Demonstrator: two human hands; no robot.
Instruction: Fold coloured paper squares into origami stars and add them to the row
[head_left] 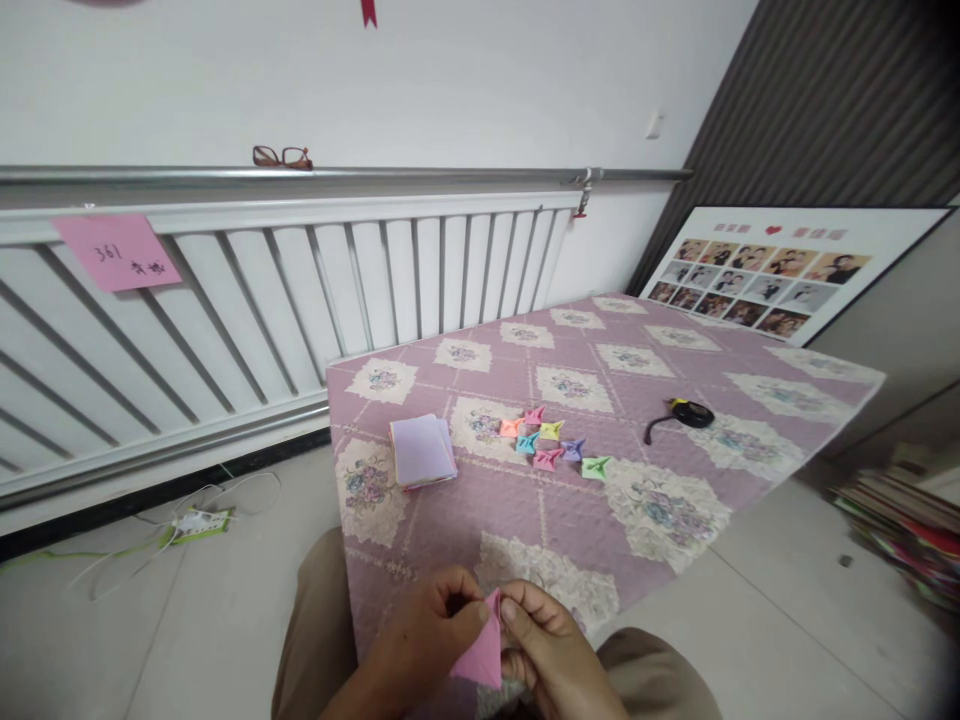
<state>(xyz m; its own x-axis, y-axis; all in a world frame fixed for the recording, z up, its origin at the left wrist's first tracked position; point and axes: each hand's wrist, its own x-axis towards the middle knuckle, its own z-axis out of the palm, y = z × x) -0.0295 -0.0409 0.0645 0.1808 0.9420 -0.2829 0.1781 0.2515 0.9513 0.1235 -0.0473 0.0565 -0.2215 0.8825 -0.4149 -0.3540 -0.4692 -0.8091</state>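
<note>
A partly folded piece of pink origami paper (484, 655) is held between both hands at the near edge of the table. My left hand (424, 635) pinches its upper left side with thumb and finger. On the other side, my right hand (551, 645) grips the right edge, thumb near the top corner. Beyond the hands lie several small folded paper figures, among them a green one (597, 467), a yellow one (551, 430) and a blue one (527, 442). To their left rests a stack of square paper sheets (424, 452), a pale purple one on top.
The table wears a purple floral cloth (517, 510). A black tape measure (690, 412) lies on its right part. A framed photo board (780, 265) leans at the far right. Behind stands a white radiator (427, 275), with glasses (283, 158) on the pipe. A power strip (199, 525) sits on the floor.
</note>
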